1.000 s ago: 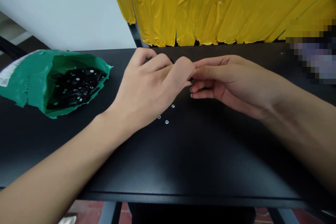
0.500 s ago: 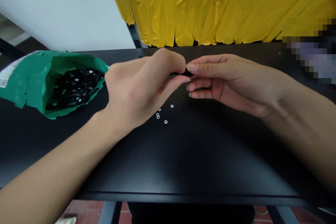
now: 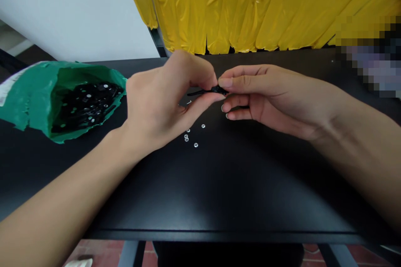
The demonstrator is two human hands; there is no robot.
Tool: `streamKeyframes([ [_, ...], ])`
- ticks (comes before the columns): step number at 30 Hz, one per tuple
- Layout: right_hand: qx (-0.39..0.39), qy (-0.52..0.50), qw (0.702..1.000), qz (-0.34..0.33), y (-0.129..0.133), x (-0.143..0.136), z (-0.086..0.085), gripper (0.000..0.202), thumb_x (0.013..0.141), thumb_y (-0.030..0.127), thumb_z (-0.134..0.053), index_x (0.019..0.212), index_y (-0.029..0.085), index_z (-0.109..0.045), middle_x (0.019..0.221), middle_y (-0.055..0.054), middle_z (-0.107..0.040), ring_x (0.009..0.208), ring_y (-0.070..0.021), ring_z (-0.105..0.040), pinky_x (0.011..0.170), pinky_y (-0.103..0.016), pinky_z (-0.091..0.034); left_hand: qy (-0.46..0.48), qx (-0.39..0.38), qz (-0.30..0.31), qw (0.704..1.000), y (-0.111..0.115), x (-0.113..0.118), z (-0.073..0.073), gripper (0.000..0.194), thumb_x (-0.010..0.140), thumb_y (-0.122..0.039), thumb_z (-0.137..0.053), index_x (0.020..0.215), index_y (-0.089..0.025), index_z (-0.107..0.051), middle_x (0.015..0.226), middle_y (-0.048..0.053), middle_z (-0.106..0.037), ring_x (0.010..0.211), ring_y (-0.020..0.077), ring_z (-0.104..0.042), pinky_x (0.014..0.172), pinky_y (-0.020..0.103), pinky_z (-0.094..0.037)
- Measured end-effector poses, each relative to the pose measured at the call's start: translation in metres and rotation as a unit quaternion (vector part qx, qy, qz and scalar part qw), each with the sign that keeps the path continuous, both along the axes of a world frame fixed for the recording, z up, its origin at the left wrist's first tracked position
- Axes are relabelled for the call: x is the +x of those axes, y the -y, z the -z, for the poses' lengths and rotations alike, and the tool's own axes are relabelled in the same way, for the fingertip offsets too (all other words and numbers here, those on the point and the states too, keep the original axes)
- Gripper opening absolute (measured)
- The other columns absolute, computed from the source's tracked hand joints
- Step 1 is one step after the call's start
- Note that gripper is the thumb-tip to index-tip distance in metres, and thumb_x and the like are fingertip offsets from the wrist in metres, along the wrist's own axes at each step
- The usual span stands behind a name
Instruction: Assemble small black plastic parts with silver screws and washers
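Between my two hands is a small black part (image 3: 216, 89) with a thin black tail that reaches left under my left fingers; its exact kind is unclear. My left hand (image 3: 171, 96) pinches it between thumb and forefinger. From the other side, the thumb and forefinger of my right hand (image 3: 260, 87) grip its right end, while the lower fingers hang loosely curled. Several small silver rings (image 3: 196, 145) lie on the black table (image 3: 219, 183) below the hands. A small pale piece (image 3: 189, 102) shows beneath my left fingers, partly hidden.
At the left, a torn green plastic bag (image 3: 37, 96) lies open toward me, filled with black parts (image 3: 87, 106) bearing silver spots. Yellow plastic sheeting (image 3: 238, 8) hangs behind the table, beside a white panel (image 3: 78, 12). A blurred, pixelated patch (image 3: 372, 62) covers the far right.
My left fingers have shifted slightly left and changed their bend, so more of the black part and its tail shows. The right hand keeps its pinch. The view has moved a little.
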State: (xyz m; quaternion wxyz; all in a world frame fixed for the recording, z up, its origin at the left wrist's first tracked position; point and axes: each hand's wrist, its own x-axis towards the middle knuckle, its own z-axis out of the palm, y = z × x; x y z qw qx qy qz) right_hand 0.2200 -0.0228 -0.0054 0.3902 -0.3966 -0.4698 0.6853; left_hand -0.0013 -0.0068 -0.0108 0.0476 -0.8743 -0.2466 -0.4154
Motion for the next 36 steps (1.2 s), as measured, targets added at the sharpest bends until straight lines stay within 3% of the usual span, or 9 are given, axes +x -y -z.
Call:
streamKeyframes([
  [5,0.023,0.032,0.999,0.036,0.0007,-0.0021,0.0028,0.003,0.089,0.030,-0.084,0.089,0.027,-0.084,0.094,-0.003,-0.080,0.075,-0.0144,-0.072,0.074,-0.025,-0.062,-0.043,0.016,-0.050,0.998,0.0021,-0.0007,-0.0042,0.022,0.099,-0.031,-0.072,0.084,-0.022,-0.059,0.089,-0.001,-0.079,0.074,0.0146,-0.074,0.060,0.029,-0.056],
  [10,0.010,0.040,0.999,0.035,0.0005,-0.0027,0.0051,0.015,0.082,0.036,-0.091,0.083,0.025,-0.081,0.089,-0.001,-0.078,0.072,-0.0127,-0.069,0.072,-0.023,-0.060,-0.055,0.002,-0.086,0.995,0.0056,-0.0008,-0.0036,0.021,0.099,-0.040,-0.073,0.092,-0.020,-0.068,0.080,-0.002,-0.076,0.066,0.0137,-0.070,0.059,0.028,-0.055],
  [12,0.003,0.035,0.999,0.028,0.0002,-0.0030,0.0050,0.018,0.079,0.037,-0.093,0.082,0.026,-0.079,0.088,0.000,-0.078,0.072,-0.0129,-0.069,0.072,-0.023,-0.059,-0.043,0.013,-0.081,0.996,0.0058,-0.0009,-0.0030,0.024,0.098,-0.041,-0.074,0.092,-0.018,-0.069,0.079,-0.001,-0.075,0.066,0.0131,-0.070,0.059,0.027,-0.055],
  [17,-0.001,0.025,1.000,0.017,0.0003,-0.0030,0.0027,0.010,0.094,0.033,-0.077,0.088,0.026,-0.082,0.097,-0.002,-0.079,0.076,-0.0137,-0.070,0.071,-0.024,-0.061,-0.031,0.000,-0.081,0.996,0.0062,-0.0007,-0.0023,0.028,0.098,-0.044,-0.074,0.090,-0.018,-0.069,0.082,0.001,-0.075,0.077,0.0185,-0.076,0.060,0.030,-0.058],
  [28,0.001,0.026,0.999,0.023,0.0000,-0.0025,0.0041,0.015,0.081,0.035,-0.092,0.082,0.025,-0.080,0.087,0.000,-0.077,0.072,-0.0133,-0.071,0.072,-0.024,-0.061,-0.039,-0.004,-0.090,0.995,0.0054,-0.0022,-0.0016,0.026,0.097,-0.044,-0.075,0.089,-0.021,-0.067,0.078,-0.002,-0.074,0.074,0.0171,-0.076,0.056,0.028,-0.057],
  [33,-0.003,0.017,1.000,0.022,0.0012,-0.0032,0.0024,0.009,0.090,0.034,-0.081,0.087,0.026,-0.082,0.098,-0.002,-0.080,0.075,-0.0141,-0.072,0.072,-0.026,-0.061,-0.033,-0.010,-0.077,0.996,0.0021,-0.0038,-0.0027,0.027,0.096,-0.046,-0.075,0.085,-0.024,-0.064,0.076,-0.002,-0.071,0.075,0.0178,-0.077,0.053,0.028,-0.055],
  [36,0.012,0.034,0.999,0.034,0.0021,-0.0042,0.0018,0.009,0.088,0.033,-0.083,0.086,0.024,-0.082,0.096,-0.003,-0.079,0.075,-0.0148,-0.071,0.071,-0.026,-0.060,-0.037,-0.023,-0.092,0.995,0.0020,-0.0046,-0.0045,0.026,0.095,-0.046,-0.076,0.085,-0.026,-0.063,0.077,-0.004,-0.072,0.076,0.0171,-0.077,0.054,0.029,-0.057],
])
